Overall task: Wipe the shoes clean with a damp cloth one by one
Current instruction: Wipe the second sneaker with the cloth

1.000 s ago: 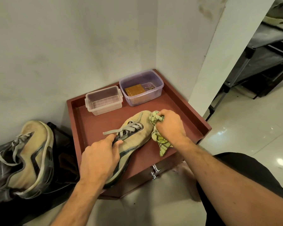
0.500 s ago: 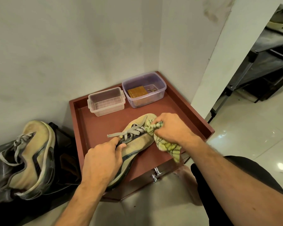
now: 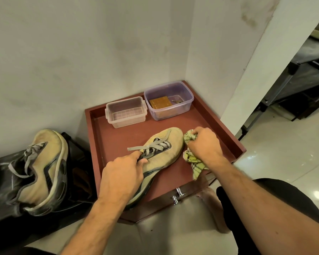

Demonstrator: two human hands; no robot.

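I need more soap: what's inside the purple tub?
In the purple tub lies a brown rectangular block and a small dark object too small to identify. Nothing covers them; the tub has no lid.

Dusty tan sneaker point(image 3: 166, 150) is laid on its side; crumpled yellow-green cloth point(image 3: 191, 159) is pressed against its toe.

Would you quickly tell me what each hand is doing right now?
Left hand: grips the shoe on the red tray.
Right hand: holds the green cloth bunched against the shoe's toe.
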